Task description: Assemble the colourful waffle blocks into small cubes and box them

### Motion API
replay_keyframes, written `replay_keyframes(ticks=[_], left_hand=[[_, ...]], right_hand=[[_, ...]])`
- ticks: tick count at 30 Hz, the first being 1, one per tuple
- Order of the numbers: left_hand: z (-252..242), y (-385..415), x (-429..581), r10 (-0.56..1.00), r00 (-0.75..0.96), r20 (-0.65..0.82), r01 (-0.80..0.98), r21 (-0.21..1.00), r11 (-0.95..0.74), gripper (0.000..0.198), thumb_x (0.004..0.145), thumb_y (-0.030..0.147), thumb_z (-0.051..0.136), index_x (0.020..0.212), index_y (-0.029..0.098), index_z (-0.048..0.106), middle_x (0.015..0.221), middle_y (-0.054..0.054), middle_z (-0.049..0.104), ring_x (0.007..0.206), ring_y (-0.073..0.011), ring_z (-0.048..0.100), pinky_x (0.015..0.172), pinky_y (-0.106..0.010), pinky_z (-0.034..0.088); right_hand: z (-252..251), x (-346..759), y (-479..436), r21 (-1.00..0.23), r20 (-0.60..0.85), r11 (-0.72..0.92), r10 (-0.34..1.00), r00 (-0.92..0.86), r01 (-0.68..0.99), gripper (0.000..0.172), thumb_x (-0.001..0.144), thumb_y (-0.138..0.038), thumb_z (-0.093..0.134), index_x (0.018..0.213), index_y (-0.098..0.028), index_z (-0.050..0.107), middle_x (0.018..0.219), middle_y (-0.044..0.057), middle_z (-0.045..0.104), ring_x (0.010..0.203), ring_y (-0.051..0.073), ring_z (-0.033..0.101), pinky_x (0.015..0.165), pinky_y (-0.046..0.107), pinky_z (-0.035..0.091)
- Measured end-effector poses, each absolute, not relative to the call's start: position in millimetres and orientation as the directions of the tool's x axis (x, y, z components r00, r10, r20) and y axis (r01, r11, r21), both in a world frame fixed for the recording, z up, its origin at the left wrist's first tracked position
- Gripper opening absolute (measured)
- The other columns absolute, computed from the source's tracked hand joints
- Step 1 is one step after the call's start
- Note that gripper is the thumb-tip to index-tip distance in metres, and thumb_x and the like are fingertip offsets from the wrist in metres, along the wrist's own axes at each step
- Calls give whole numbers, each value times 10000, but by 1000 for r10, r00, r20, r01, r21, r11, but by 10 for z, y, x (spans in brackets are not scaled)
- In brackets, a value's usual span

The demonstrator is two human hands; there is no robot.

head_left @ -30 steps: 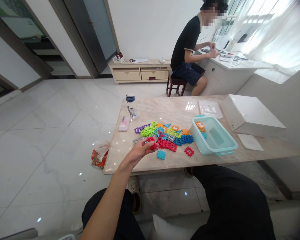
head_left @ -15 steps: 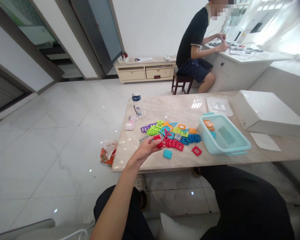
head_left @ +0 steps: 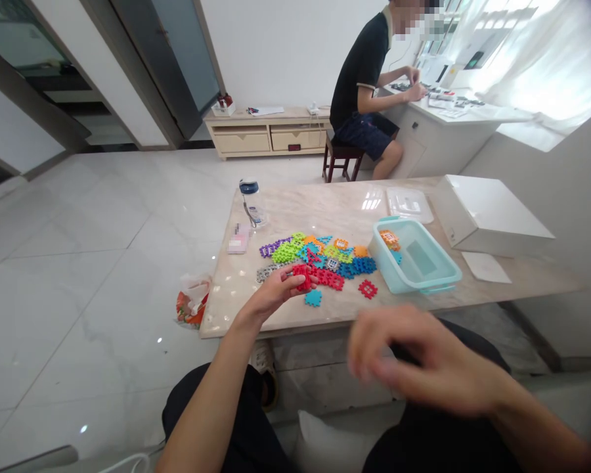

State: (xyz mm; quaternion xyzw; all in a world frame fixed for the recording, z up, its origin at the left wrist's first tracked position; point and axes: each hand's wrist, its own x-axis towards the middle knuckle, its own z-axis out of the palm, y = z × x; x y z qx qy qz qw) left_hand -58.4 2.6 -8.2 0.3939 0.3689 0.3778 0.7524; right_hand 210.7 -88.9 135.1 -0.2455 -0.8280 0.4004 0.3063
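My left hand, over the near edge of the coloured pile, is closed around a red interlocking plastic tile piece. My right hand hangs in the air above my lap, its curled fingers smeared by motion; whether it holds anything cannot be made out. Beyond the left hand lie red tiles, green tiles, dark blue tiles and purple tiles. A single light blue tile rests just below that hand, and a single red tile lies further right.
A pale turquoise bin with a few tiles inside stands right of the pile. Behind it are a clear lid and a white box. A bottle stands at the table's back left. Another person sits at a far desk.
My right hand has come into view from the lower right. My left hand still holds the red tile piece. The whole scene has shifted left as the head turned.
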Motion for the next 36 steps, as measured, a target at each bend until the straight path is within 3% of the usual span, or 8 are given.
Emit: replay_keyframes(ticks=[2,4,6,8,17,22,30,36], left_hand=[[-85,40,-566,853,465,-236,-289,871,398,518,789,381,949,1198,130,753,1169,-154,792,984,-222,768,992,-382,602],[-96,66,-550,840,496,-219,-280,875,394,474,824,386,920,1192,124,776,1180,-170,794,1011,-239,772,980,-369,602],[-110,101,-530,821,530,-212,-261,881,395,455,851,406,894,1186,115,791,1155,-184,803,1041,-267,779,966,-366,602],[-118,139,-499,802,561,-207,-244,884,398,486,843,426,900,1200,115,793,1138,-190,809,1071,-297,784,963,-372,602],[-122,196,-213,805,569,-170,-335,846,415,678,724,547,985,1204,111,789,1152,-192,807,1065,-308,791,900,-334,625],[-74,154,-143,824,532,-195,-380,815,438,608,809,555,926,1209,116,795,1171,-183,805,1056,-282,790,970,-358,619],[-41,123,-150,846,466,-260,-416,779,469,501,913,542,831,1182,121,803,1114,-140,816,993,-238,782,983,-383,644],[-50,128,-170,858,435,-274,-429,775,465,594,988,655,676,1231,124,786,1177,-171,813,1065,-293,787,953,-405,658]], right_hand=[[1137,2045,-490,-715,302,603,723,-621,355,274,1046,-405,686,1267,-245,716,1220,89,752,1173,235,709,1055,390,585],[855,1962,-117,-596,288,616,763,-579,515,561,955,-458,802,1447,-245,639,1429,131,678,1373,316,629,1172,507,533],[580,1901,116,-581,245,619,752,-612,529,814,881,-521,869,1575,-255,537,1564,144,592,1480,349,558,1222,550,503],[377,1881,198,-602,211,614,739,-639,511,884,862,-532,884,1613,-263,501,1577,139,589,1483,347,567,1226,546,510],[259,1955,251,-645,289,626,730,-619,438,583,907,-359,852,1449,-251,666,1348,98,745,1226,277,735,1063,410,608],[255,2055,285,-638,339,628,748,-570,445,572,887,-390,877,1411,-257,690,1302,87,766,1164,271,759,1006,378,627],[269,2078,270,-652,337,570,808,-483,499,595,856,-426,906,1384,-242,704,1314,80,767,1195,277,753,1049,387,614],[271,1993,279,-615,313,577,804,-506,537,593,856,-523,892,1348,-235,727,1273,109,772,1175,312,743,1029,450,610]])
